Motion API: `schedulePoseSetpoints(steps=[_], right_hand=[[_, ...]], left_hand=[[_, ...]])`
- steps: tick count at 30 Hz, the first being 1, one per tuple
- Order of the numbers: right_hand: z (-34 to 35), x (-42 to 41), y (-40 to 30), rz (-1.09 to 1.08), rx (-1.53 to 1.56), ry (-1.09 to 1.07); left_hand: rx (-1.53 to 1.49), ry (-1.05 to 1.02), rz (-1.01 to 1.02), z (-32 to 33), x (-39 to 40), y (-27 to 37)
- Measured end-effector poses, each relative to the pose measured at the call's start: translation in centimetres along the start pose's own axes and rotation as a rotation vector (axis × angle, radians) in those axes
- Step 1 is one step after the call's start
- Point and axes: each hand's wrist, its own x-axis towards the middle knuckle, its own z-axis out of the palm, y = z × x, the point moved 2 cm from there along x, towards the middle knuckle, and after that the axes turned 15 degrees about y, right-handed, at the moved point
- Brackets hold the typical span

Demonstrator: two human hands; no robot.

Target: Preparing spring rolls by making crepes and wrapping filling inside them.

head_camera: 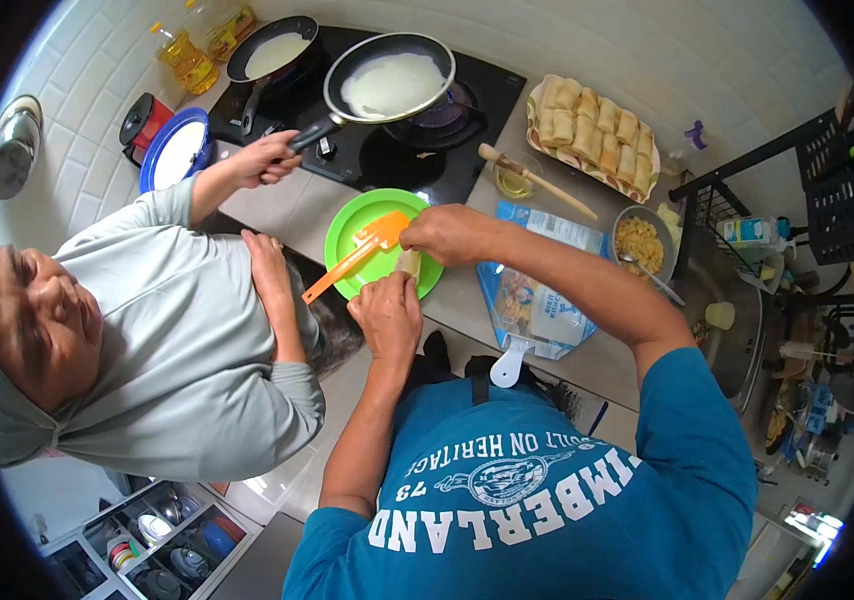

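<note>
Between my hands is a pale folded crepe-like wrapper point(409, 262), over the right part of a bright green plate point(344, 232). My left hand point(389, 311) pinches its near end with thumb and fingers. The fingers of my right hand point(451, 234) close on its far end, covering part of it. An orange spatula point(355, 262) lies across the plate, its handle sticking out past the near left rim. Under my right forearm a cutting board with a printed blue and white bag point(539, 289) on it rests on the counter.
At left, a person point(186, 315) holds a frying pan point(397, 86) with pale batter above the hob. A second pan point(274, 56) sits behind. A tray of rolls point(595, 135), a glass bowl with a brush point(518, 176) and a bowl of filling point(641, 240) stand right.
</note>
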Motion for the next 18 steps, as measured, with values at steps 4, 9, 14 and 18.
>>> schedulePoseSetpoints(steps=[4,9,14,18], right_hand=[[0.3,-0.8,-0.6,0.061,0.012,0.211],[-0.7,-0.1,-0.7,0.157,0.141,0.282],[-2.7,0.9,-0.5,0.244,0.184,0.288],[-4.1,1.3,-0.8,0.307,0.247,0.296]], left_hand=[[0.029,0.024,-0.023,-0.4,0.9,-0.8],[0.003,0.141,0.014,-0.7,3.5,-1.5],[-0.26,0.07,-0.144,-0.6,6.0,-2.9],[-0.306,0.088,-0.133,-1.4,8.1,-3.2]])
